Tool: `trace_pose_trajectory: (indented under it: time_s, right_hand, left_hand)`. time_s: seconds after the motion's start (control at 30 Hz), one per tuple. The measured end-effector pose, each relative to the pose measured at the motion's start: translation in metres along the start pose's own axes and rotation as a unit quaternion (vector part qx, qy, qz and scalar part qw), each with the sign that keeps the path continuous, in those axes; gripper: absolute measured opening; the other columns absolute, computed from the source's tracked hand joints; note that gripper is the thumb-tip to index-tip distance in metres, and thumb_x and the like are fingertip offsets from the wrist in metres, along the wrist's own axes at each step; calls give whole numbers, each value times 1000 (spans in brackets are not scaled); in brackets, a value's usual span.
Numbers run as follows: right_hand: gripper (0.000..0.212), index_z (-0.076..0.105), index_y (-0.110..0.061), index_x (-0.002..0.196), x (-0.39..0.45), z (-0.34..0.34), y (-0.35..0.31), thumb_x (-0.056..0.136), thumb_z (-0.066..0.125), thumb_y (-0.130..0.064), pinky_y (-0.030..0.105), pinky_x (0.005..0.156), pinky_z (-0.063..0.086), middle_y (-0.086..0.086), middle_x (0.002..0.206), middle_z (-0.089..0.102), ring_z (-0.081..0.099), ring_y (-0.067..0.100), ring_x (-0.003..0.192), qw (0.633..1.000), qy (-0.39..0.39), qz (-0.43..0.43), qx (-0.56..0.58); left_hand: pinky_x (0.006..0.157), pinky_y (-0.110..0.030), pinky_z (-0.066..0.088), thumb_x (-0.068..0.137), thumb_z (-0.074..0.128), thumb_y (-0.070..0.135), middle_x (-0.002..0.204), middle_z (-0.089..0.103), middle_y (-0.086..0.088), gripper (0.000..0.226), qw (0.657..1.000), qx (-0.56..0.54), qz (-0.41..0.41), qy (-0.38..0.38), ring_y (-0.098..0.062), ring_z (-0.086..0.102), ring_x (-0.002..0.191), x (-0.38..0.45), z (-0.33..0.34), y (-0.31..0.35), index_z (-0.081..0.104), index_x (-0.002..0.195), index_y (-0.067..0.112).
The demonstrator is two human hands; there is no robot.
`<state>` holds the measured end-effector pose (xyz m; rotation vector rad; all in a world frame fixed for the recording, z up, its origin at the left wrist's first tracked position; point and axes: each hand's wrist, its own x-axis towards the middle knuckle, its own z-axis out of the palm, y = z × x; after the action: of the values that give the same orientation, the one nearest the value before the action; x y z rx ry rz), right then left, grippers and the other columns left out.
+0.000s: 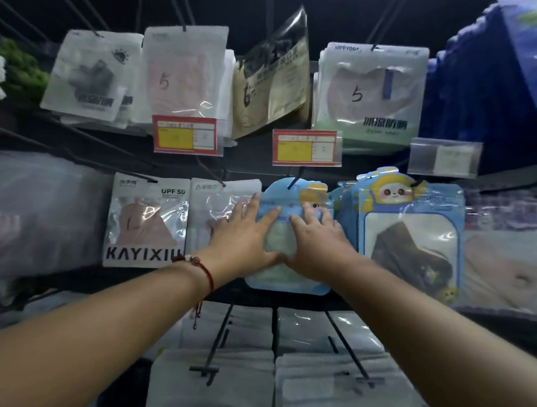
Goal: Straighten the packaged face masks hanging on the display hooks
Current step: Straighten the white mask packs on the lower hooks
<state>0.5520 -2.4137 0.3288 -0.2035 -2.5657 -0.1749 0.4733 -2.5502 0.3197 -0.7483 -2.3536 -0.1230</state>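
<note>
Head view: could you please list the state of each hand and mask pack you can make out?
Left hand: open, flat on the blue pack.
Right hand: open, flat on the same pack.
Blue pack: on its hook, pressed by both hands.
Tan pack: hanging tilted.
KAYIXIU pack: hanging upright.
Monkey pack: hanging upright.
</note>
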Motion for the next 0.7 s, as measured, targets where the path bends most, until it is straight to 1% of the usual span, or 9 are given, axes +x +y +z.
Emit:
trace_pose_trajectory:
  time_s: [0.13,0.23,0.3,0.37,0.4,0.47,0.57,0.63,0.7]
  right_hand:
    - [85,19,-24,152,18,12,6,87,60,-60,53,120,9,2,164,-10,-7,38,149,998,-2,21,57]
    - [80,24,-30,151,23,20,11,84,69,-39,52,118,10,-2,164,-10,-9,35,149,977,47,60,197]
    - [85,19,-30,153,23,25,13,83,66,-22,44,115,20,-1,164,-7,2,31,149,933,103,92,331]
    - [87,17,-27,154,21,30,15,81,62,-11,28,102,32,3,162,7,26,26,142,895,141,108,410]
    - [86,20,-26,153,21,32,15,79,61,-9,26,95,35,6,157,19,36,26,135,887,150,114,421]
    - [84,24,-24,150,21,36,13,76,62,-12,32,97,41,8,146,31,43,28,127,887,153,128,417]
    - [95,10,-26,154,25,35,7,76,64,-18,47,107,39,6,160,7,26,36,140,910,106,148,373]
    - [100,-2,-27,155,28,30,1,80,64,-16,45,119,19,7,162,-18,3,36,148,939,71,149,302]
    - [103,-6,-27,155,32,21,-7,79,63,-15,45,119,3,9,159,-28,-13,36,148,960,75,141,231]
  left_hand:
    - [118,-55,16,79,54,79,166,-18,-2,98,999,-42,-15,-23,-31,-2,153,14,5,4,4,156,44]
    - [120,-45,12,76,66,72,166,-18,-2,99,982,-181,-38,-26,-27,-5,154,17,14,0,10,154,50]
    - [116,-31,14,78,75,56,167,-7,0,98,952,-303,-48,-14,-21,1,154,14,19,0,13,153,50]
    - [104,-19,18,81,77,40,165,4,2,98,922,-384,-51,6,-17,15,151,9,26,4,14,155,47]
    - [101,-18,21,81,76,35,164,8,2,98,911,-408,-55,15,-18,20,149,7,29,6,13,155,45]
    - [102,-21,28,81,76,31,160,14,3,100,899,-434,-53,31,-20,27,145,4,35,7,12,156,45]
    - [114,-34,33,79,77,40,163,8,0,104,909,-413,-55,9,-25,26,147,3,35,6,7,155,48]
    - [119,-39,22,77,79,46,165,-15,0,110,938,-343,-55,-5,-26,7,153,7,30,4,2,155,47]
    - [121,-44,14,72,81,53,160,-35,4,117,962,-271,-24,0,-28,-8,154,15,25,1,-1,154,49]
